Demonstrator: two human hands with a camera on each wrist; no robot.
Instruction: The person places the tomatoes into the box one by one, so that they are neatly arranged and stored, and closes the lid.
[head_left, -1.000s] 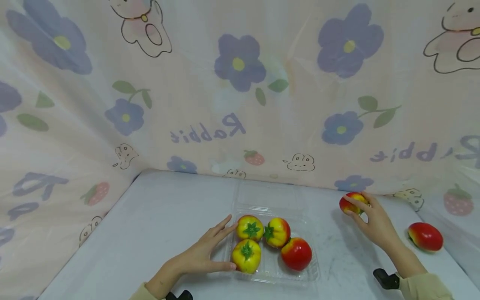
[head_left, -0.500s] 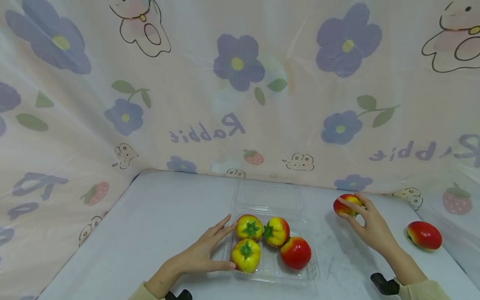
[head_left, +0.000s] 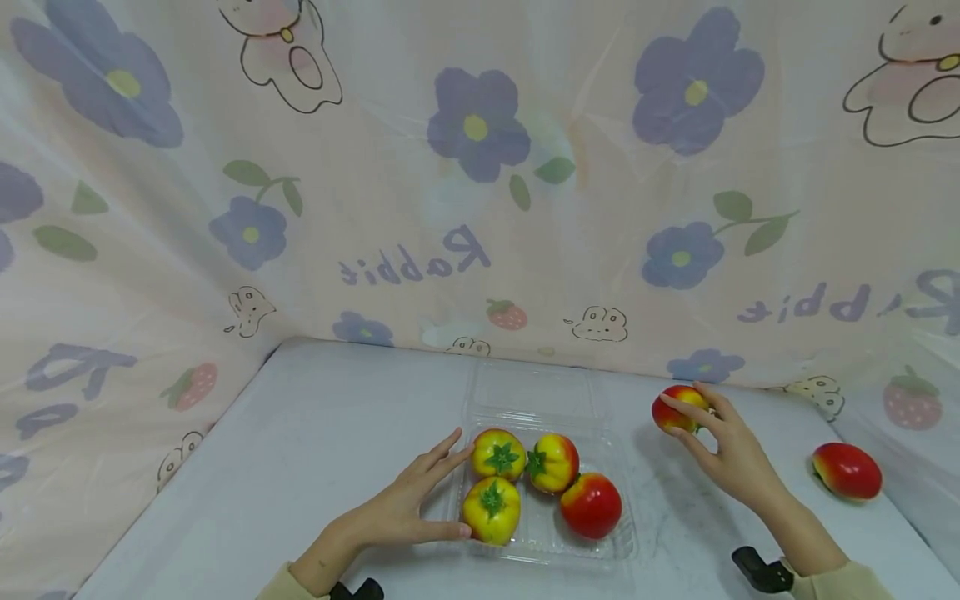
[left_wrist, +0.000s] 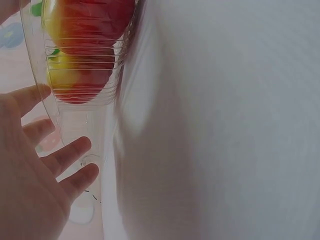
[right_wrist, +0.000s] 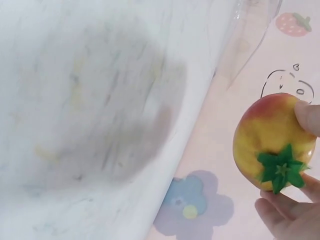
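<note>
My right hand (head_left: 731, 454) grips a red-and-yellow fruit (right_wrist: 272, 135) with a green star-shaped calyx, between thumb and fingers. In the right wrist view it hangs above the white table. The left hand (head_left: 401, 508) spreads its fairly straight fingers along the left side of a clear plastic box (head_left: 540, 554), with the thumb and a fingertip at its edge. Several similar fruits sit in the box: two yellow ones (head_left: 498, 454) at the left, a yellow-and-red one (head_left: 553, 463) and a mostly red one (head_left: 591, 506). The left wrist view shows fruit (left_wrist: 82, 75) through the ribbed wall.
Another red fruit (head_left: 847, 472) lies on the white table (head_left: 315, 417) at the far right. The box's clear lid (head_left: 536, 392) lies folded back behind it. A patterned curtain (head_left: 555, 250) rises at the table's back and sides.
My right hand has carried the held fruit left toward the box. The left hand, the box and the fruits in it stay in place.
</note>
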